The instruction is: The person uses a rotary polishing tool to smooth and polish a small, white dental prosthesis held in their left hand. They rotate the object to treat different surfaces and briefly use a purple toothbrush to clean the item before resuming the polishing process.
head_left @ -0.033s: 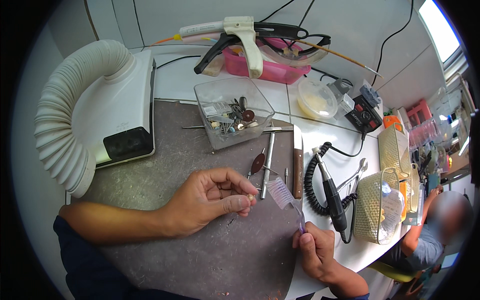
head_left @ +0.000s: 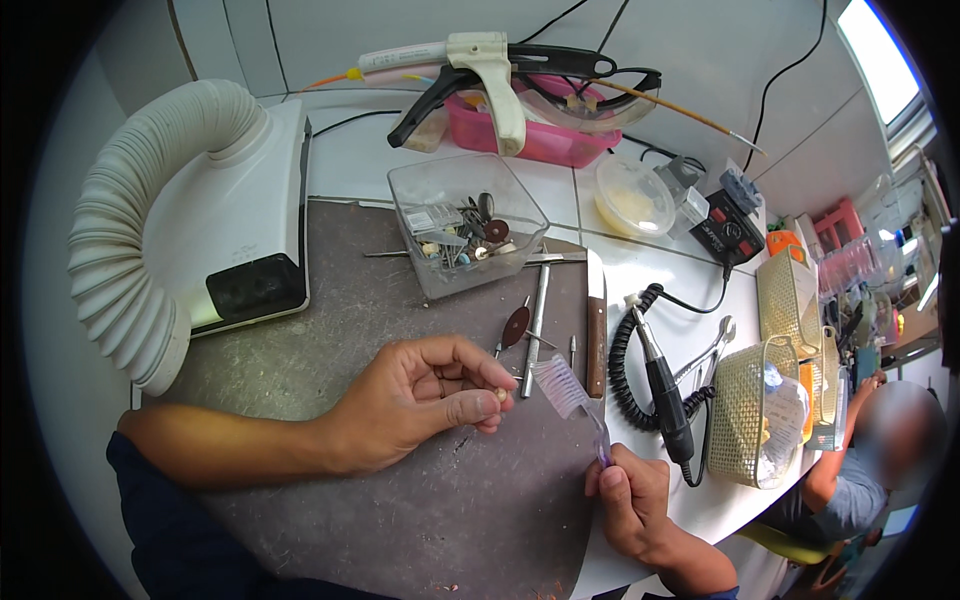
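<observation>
My left hand [head_left: 420,405] hovers over the grey mat, pinching a small cream, tooth-like piece [head_left: 502,395] between thumb and forefinger. Most of that piece is covered by the fingertips. To its right, my right hand [head_left: 633,500] grips the handle of a clear, purple-tinted toothbrush [head_left: 562,387]. The brush head points up and left, a short distance from the piece and not touching it. Just beyond the fingers lie a brown cutting disc on a shank [head_left: 516,326], a metal rod tool [head_left: 537,325] and a small bur [head_left: 573,350].
A clear bin [head_left: 430,275] of burs and discs stands at the mat's back. Left is a white unit with a ribbed hose [head_left: 110,270]. On the right lie a wooden-handled knife [head_left: 597,345], a corded handpiece [head_left: 668,400] and woven baskets [head_left: 735,410]. Another person [head_left: 850,490] sits far right.
</observation>
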Demonstrator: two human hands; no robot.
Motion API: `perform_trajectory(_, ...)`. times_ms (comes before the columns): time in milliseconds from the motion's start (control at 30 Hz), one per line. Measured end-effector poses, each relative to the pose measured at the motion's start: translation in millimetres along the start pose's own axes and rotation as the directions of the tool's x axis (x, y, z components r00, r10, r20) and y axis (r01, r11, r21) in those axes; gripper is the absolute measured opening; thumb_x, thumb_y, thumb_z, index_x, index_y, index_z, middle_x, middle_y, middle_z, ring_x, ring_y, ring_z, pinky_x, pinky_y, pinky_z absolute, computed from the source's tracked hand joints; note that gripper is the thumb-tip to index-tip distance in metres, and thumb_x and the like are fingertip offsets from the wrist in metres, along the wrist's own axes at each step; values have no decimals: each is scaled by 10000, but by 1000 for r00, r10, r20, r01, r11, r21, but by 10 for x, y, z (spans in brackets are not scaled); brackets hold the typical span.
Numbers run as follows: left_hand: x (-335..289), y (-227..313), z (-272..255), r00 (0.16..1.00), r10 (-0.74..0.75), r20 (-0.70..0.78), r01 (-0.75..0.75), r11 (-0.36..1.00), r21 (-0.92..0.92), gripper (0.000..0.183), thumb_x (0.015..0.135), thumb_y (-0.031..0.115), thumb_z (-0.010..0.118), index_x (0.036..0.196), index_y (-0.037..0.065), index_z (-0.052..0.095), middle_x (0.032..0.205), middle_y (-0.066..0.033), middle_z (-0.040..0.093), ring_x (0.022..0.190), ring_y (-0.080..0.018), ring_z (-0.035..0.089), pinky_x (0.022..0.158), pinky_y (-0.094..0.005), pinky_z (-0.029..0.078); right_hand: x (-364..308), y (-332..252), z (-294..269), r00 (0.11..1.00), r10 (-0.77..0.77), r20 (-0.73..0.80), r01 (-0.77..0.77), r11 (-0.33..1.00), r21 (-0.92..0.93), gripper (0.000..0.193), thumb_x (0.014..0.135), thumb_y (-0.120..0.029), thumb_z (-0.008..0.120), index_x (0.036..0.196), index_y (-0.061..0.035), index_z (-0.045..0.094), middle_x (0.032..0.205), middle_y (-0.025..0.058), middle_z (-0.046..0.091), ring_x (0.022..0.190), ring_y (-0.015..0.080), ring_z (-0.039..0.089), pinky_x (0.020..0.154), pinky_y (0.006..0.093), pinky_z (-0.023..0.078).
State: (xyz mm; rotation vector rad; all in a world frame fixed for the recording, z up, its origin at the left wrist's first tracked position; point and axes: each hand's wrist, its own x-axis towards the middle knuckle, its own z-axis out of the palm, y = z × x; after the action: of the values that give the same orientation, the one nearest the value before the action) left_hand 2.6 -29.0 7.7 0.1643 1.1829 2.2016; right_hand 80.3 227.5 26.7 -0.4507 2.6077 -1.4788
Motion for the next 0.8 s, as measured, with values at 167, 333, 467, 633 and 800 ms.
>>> perform_trajectory(167,-9,17,3,1000,-14,-2,14,999,33,157,910,21,594,1056,-36,572,1021,-159,643,906,-178,651,830,-297,551,-3,16,4,1000,-2,-2,2,1000,-4,298,982,-182,458,751,-24,562,580,63,523,460,160,497,470,285,399)
perform_trajectory(333,-2,21,-2,1000,-13,4,13,997,77,189,924,44,582,1085,-54,571,1040,-168,642,919,-177,655,845,-297,548,-2,8,-6,1000,-3,-6,3,1000,-18,306,985,-191,458,751,-26,566,579,61,526,456,164,500,467,287,399)
perform_trajectory(467,-2,26,-4,1000,-19,3,19,995,93,203,926,49,581,1095,-63,583,1042,-168,638,917,-170,652,846,-291,545,-2,23,-11,1000,-16,-15,16,1000,-20,322,987,-209,459,744,-26,565,577,61,525,453,166,500,466,287,399)
perform_trajectory(633,-10,38,-4,999,-33,-6,34,992,119,210,926,46,578,1101,-68,597,1043,-160,634,917,-161,645,844,-282,538,2,38,-16,1000,-6,-10,6,1000,-19,336,989,-220,456,740,-25,567,574,62,524,452,169,501,463,288,397)
perform_trajectory(800,-15,48,-5,999,-35,8,34,989,142,198,931,55,577,1093,-57,589,1028,-139,630,911,-152,635,827,-276,532,7,29,4,998,-39,-46,35,996,-78,242,953,-166,513,779,-18,593,588,69,540,458,176,515,456,289,399)
